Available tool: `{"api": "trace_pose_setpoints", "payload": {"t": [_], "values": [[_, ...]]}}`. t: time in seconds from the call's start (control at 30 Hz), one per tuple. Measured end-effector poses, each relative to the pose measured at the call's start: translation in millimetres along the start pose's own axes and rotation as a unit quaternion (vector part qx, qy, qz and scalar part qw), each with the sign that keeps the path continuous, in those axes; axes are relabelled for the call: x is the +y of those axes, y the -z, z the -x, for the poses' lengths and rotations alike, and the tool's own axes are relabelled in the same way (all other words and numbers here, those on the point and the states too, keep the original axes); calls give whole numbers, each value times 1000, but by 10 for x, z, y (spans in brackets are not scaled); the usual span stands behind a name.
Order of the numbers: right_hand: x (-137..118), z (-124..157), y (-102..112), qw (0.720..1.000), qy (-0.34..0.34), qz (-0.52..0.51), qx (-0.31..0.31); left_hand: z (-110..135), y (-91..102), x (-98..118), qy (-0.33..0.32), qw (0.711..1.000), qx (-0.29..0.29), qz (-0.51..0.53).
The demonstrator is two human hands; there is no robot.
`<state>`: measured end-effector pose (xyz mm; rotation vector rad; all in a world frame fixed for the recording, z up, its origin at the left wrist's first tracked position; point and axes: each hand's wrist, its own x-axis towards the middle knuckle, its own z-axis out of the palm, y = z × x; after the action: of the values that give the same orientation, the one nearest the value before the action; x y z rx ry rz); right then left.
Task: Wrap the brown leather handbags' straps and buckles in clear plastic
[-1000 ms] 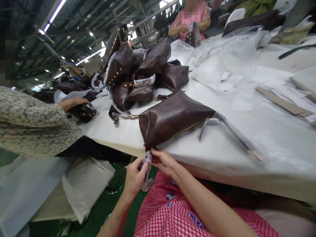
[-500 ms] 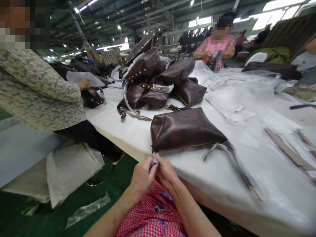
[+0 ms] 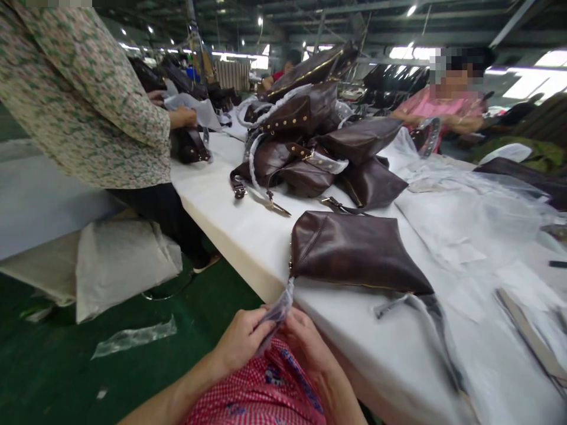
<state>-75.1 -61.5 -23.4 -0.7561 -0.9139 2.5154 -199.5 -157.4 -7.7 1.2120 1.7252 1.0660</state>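
Observation:
A dark brown leather handbag (image 3: 349,248) lies on its side near the table's front edge. From its lower left corner hangs a bag strap (image 3: 281,308) wrapped in clear plastic, reaching past the edge toward my lap. My left hand (image 3: 239,339) is closed round the wrapped strap, fingers pinching it. My right hand (image 3: 305,335) grips the strap from the other side, its fingertips partly hidden. The strap's lower end is out of sight between my hands and the red checked apron (image 3: 266,389). Another plastic-wrapped strap (image 3: 443,339) trails from the bag's right end.
Several brown bags are heaped (image 3: 310,136) on the white table (image 3: 234,227) beyond. Plastic sheets (image 3: 469,200) spread along the right side. A co-worker in a floral top (image 3: 101,118) stands at left; another in pink (image 3: 452,109) works across the table. Grey sacks (image 3: 128,265) stand below left.
My view has swung left. My hands have moved lower and away from the bag's corner, with more of the wrapped strap now showing between them and the bag.

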Motion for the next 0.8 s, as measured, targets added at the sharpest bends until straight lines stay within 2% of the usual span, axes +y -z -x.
{"api": "trace_pose_setpoints", "payload": {"t": [0.1,0.23,0.37,0.47,0.6,0.73,0.8], "values": [[36,-9,-49,1000,6,-13,23,-44,20,64,11,1000,-4,-3],[10,-193,-87,993,14,-99,70,-97,2,104,23,999,-23,1],[-87,-359,-107,985,-2,-147,87,-227,-54,100,8,1000,4,3],[-81,-335,-110,993,6,-101,66,-361,-73,78,11,999,30,17],[129,-169,-81,998,-2,-56,6,-493,-44,68,27,997,57,51],[286,-77,-52,998,42,23,-38,-584,10,184,93,987,23,131],[250,-66,-51,996,64,63,-28,-679,37,297,89,986,12,141]]}}
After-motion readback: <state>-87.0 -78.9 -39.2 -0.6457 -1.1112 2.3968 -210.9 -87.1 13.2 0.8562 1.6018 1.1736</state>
